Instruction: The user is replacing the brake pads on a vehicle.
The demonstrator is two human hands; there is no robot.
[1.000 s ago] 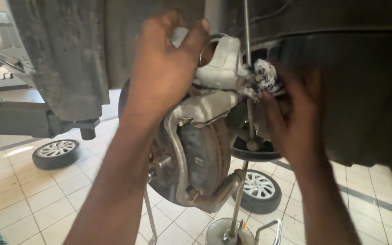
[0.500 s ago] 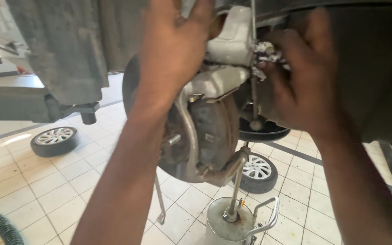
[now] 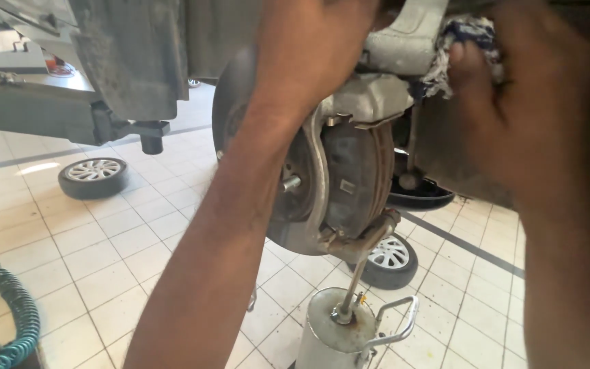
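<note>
I look up at a raised car's wheel hub. My left hand (image 3: 312,51) reaches up over the top of the grey brake caliper (image 3: 370,96), fingers out of frame. My right hand (image 3: 513,116) is closed around a blue and white rag (image 3: 462,48) pressed against the caliper's rear side. Below them the brake disc (image 3: 302,198) and its worn pad face me, with wheel studs sticking out.
A grey metal canister (image 3: 339,335) with a thin tube and a handle stands on the tiled floor under the hub. Two wheels (image 3: 93,176) (image 3: 387,258) lie on the floor. A teal coiled hose (image 3: 15,318) is at lower left. The car's underbody (image 3: 138,48) hangs overhead.
The view has moved closer to the hub and lower. Both hands have risen toward the top of the frame, the right still on the rag.
</note>
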